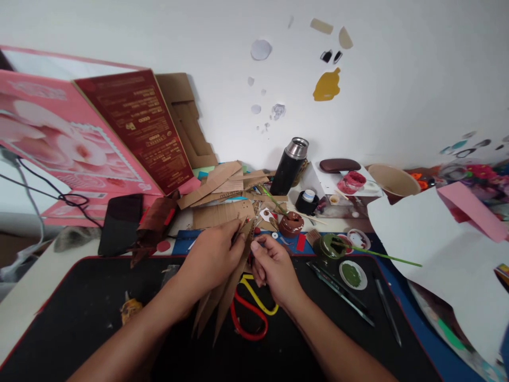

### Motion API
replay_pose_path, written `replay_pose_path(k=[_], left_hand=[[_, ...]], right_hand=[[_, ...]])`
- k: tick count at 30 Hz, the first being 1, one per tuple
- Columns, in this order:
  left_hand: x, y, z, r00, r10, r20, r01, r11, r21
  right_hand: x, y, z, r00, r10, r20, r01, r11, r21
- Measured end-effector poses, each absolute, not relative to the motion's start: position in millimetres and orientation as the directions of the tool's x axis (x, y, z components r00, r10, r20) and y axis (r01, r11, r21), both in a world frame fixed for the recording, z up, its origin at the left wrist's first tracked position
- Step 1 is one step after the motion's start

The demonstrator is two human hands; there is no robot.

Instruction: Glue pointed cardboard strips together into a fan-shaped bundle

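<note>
My left hand [217,254] is closed around several long, pointed cardboard strips [228,297]. Their lower tips fan out over the black mat, and a corrugated edge shows near the top. Close against that edge, my right hand [276,265] has its thumb and fingers pinched together; what they hold, if anything, is hidden. Below the hands lies a pair of scissors [250,313] with one red and one yellow handle loop, its blades covered from view.
Cardboard scraps [222,185] pile up behind the hands. A black flask [289,167], a brown paint jar [291,225] and a green paint jar [331,246] stand beyond. Pens [342,292] lie right on the mat [99,286]; a phone [120,224] lies left.
</note>
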State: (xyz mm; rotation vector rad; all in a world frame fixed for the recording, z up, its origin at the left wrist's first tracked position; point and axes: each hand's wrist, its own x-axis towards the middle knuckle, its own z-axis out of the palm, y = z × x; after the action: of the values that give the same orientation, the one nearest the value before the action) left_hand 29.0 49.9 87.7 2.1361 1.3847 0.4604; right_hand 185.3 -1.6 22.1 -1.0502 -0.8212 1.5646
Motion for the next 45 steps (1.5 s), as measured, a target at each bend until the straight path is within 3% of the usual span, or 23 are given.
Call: replay_pose_path(k=[10,24,28,31,34,38,45], left_hand=[[29.3,50.9,83.5,0.405,0.914,-0.001,0.728,-0.322,0.606],[21.0,58.3,84.2,0.364,0.93,0.051,0.608,-0.279,0.743],[19.1,61.6,94.5,0.284,0.958,0.037,0.397,-0.152,0.905],[14.7,62.5,104.9,0.227,0.966,-0.124,0.048,0.116,0.992],[9.7,63.0,110.8,0.245,0.943,-0.228,-0.246,0.287,0.926],[10.1,65.1,108.0,0.467,0.879,-0.091,-0.482,0.339,0.808],[22.3,58.9,98.3,0.474,0.877,-0.08,-0.562,0.371,0.739]], right_hand=[[184.9,-0.7,21.7,-0.09,0.97,-0.226,-0.378,-0.243,-0.893],[180.4,-3.3,25.9,-0.113,0.955,-0.275,-0.376,-0.298,-0.878],[179.7,-3.7,26.0,-0.131,0.954,-0.271,-0.39,-0.301,-0.87],[180.0,-4.3,28.0,-0.15,0.951,-0.271,-0.398,-0.309,-0.864],[179.9,-5.7,30.1,-0.149,0.947,-0.285,-0.388,-0.321,-0.864],[177.6,-7.5,30.4,-0.172,0.941,-0.292,-0.366,-0.336,-0.868],[173.8,-8.4,27.5,-0.212,0.927,-0.31,-0.31,-0.364,-0.878]])
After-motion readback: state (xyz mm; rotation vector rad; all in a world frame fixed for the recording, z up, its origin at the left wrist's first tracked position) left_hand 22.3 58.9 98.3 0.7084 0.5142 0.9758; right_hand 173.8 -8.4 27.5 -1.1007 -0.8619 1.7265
